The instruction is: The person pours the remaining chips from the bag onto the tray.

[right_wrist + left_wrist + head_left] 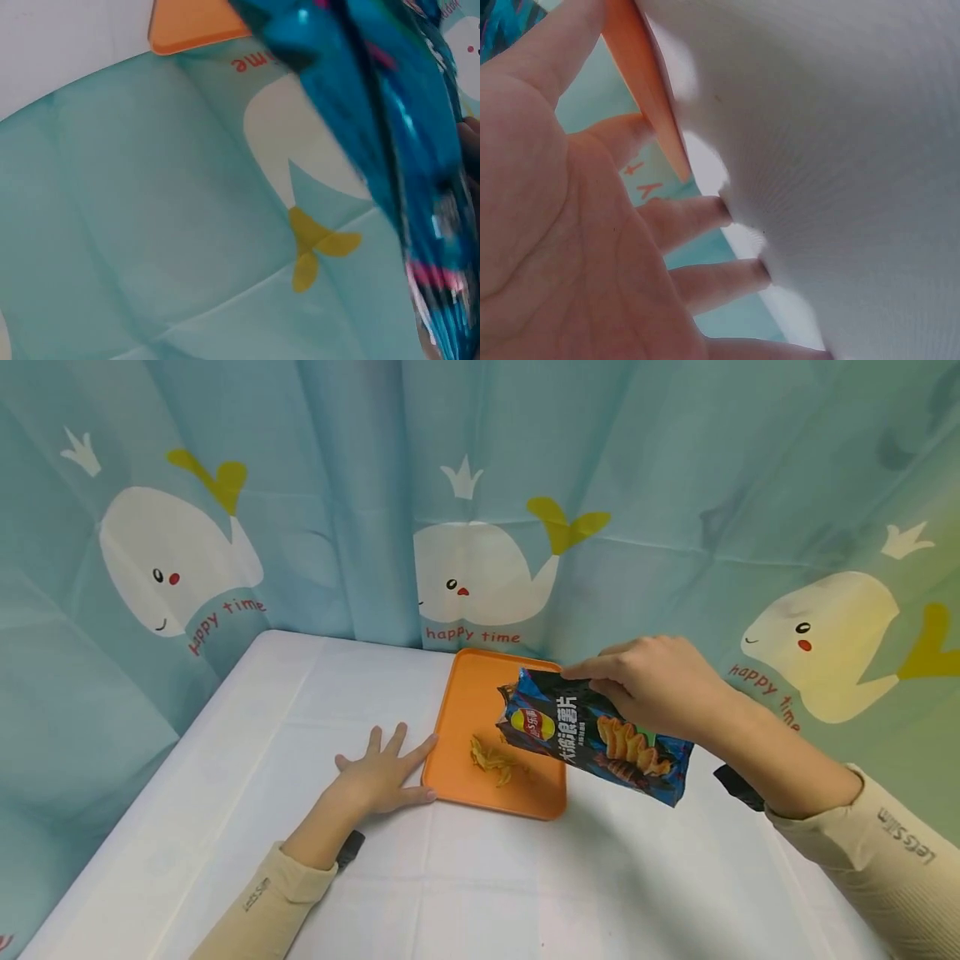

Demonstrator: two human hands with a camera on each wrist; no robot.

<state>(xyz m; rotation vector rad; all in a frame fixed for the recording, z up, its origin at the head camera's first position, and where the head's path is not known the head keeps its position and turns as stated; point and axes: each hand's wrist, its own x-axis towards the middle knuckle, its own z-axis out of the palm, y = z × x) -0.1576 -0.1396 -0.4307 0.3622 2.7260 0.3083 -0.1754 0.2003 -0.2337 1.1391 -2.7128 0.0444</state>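
My right hand (651, 687) grips a dark blue bag of potato chips (592, 735) along its upper edge. The bag tilts over the right side of an orange tray (465, 693), its torn mouth facing left. Several yellow chips (491, 762) lie in a small pile on the tray. My left hand (378, 781) is spread on the table, thumb and forefinger touching the tray's left edge. In the left wrist view, the fingers (697, 217) are straight, beside the tray's rim (649, 90). The bag's shiny blue side (375, 127) fills the right of the right wrist view.
A white cloth (360, 877) covers the table under the tray. Behind the table hangs a light blue curtain (360, 460) with whale prints, close to the tray's far edge. A dark strap device (351, 850) is on the left wrist.
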